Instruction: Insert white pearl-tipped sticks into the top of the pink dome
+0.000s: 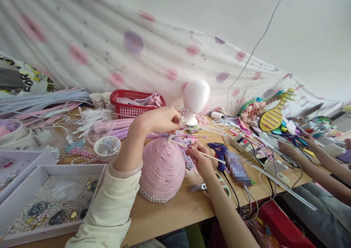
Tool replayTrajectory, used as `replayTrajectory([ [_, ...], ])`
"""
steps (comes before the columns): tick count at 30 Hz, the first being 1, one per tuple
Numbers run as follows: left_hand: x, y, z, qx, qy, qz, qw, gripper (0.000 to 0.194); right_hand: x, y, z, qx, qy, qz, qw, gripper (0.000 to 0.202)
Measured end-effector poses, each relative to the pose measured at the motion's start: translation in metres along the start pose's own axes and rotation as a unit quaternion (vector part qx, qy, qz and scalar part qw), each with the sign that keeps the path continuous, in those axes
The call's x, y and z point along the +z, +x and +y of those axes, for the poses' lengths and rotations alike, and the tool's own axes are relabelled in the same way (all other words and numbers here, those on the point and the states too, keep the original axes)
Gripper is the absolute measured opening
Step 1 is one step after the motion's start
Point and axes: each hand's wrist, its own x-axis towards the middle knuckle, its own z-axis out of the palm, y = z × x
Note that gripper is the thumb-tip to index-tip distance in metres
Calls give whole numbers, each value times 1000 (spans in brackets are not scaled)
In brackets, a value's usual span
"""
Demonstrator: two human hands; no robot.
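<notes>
A pink, dome-shaped piece wound from fuzzy strips [163,167] stands on the table in front of me, with a row of pearl beads round its lower edge. My left hand [164,118] is bent over its top, fingers pinched on a small beaded ornament [181,120] with pearls and thin stems. My right hand [201,158] grips a thin pale stick [181,144], whose left end reaches the dome's peak near my left fingers. A blue glue gun [219,151] lies just beyond my right hand. Scissors [199,187] lie partly behind my right forearm.
A white foam head [196,98] and a red basket [128,111] stand behind. At left are a paper cup [107,149] and a white bead tray [101,178]. Cables [236,193] run down at right, where other people's hands [287,149] work.
</notes>
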Motion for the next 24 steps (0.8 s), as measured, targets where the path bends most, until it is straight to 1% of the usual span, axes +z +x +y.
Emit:
replayTrajectory([
  [4,0,0,0,0,6,1,1000,16,2,0,-2,-9,45,-2,999,47],
  [9,1,0,0,-9,4,0,1000,21,2,1,-1,13,16,2,1000,48],
  [13,-1,-1,2,-3,10,3,1000,17,3,0,0,15,18,17,1000,50],
  [16,-2,-4,3,-3,28,17,999,16,3,0,2,19,47,16,999,48],
  [20,-2,-9,5,-3,64,53,997,16,-1,1,1,18,87,27,996,46],
  [24,-1,-13,8,-1,83,77,994,16,-3,1,-2,19,94,27,995,48],
])
